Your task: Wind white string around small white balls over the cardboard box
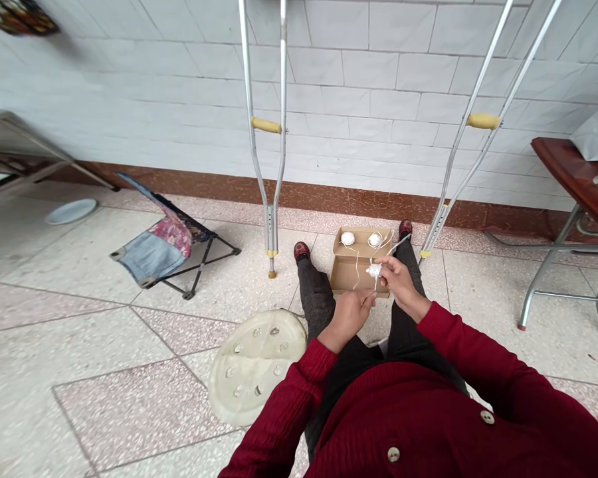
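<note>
My left hand (pixel 347 317) and my right hand (pixel 397 284) are held together above my knees. Between them is a small white tuft of thread (pixel 373 271), pinched by the fingers of my right hand, while my left fingers close on the thread just below it. A thin, pale hook or needle (pixel 397 245) runs from my right hand toward the far side. Below the hands is an open cardboard box (pixel 343 273). In it lie two balls of white thread (pixel 347 238) (pixel 375 239), with loose strands leading toward my hands.
Aluminium crutches (pixel 262 133) (pixel 478 119) lean upright on either side. A round pale plastic lid (pixel 254 368) lies by my left leg. A folding stool (pixel 164 242), white plate (pixel 71 211) and red-topped table (pixel 568 172) stand nearby, before a tiled wall.
</note>
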`<action>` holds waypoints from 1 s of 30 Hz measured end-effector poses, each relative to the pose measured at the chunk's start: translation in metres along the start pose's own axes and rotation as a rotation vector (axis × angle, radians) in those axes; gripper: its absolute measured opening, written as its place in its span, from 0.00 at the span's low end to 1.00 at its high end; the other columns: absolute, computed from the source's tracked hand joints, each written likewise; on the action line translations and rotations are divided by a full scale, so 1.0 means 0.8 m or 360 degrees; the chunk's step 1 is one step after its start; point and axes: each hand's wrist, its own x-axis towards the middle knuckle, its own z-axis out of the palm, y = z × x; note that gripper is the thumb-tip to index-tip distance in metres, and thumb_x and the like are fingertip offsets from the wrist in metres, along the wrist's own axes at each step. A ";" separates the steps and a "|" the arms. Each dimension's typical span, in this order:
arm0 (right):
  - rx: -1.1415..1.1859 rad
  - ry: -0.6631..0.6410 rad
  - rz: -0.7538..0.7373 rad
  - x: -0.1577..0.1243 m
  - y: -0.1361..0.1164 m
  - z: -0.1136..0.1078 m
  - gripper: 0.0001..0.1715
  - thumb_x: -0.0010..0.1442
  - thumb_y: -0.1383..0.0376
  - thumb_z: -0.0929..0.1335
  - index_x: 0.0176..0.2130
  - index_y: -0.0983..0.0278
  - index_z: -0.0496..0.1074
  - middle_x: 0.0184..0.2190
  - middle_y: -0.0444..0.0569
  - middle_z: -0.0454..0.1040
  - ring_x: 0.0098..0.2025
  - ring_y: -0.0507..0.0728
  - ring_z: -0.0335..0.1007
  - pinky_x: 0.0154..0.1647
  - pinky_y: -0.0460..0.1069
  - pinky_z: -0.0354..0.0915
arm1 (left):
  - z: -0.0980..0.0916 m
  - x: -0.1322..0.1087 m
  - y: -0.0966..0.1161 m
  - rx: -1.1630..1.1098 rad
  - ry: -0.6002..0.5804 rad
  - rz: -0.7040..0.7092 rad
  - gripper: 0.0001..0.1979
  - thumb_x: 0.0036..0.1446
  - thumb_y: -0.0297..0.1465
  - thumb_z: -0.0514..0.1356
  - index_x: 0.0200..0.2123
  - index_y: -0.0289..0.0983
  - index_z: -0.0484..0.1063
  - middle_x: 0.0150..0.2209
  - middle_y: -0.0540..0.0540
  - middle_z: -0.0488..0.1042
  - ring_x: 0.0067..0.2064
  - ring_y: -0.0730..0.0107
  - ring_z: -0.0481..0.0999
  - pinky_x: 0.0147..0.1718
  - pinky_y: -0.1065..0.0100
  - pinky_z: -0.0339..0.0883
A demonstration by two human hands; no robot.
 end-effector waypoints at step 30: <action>0.0173 0.0098 -0.0003 0.011 -0.004 0.001 0.15 0.40 0.63 0.72 0.31 0.64 0.68 0.20 0.38 0.68 0.15 0.44 0.50 0.15 0.42 0.46 | -0.002 0.004 0.003 0.0127 0.0045 0.0217 0.15 0.65 0.28 0.51 0.28 0.36 0.73 0.26 0.48 0.75 0.33 0.69 0.74 0.47 0.65 0.64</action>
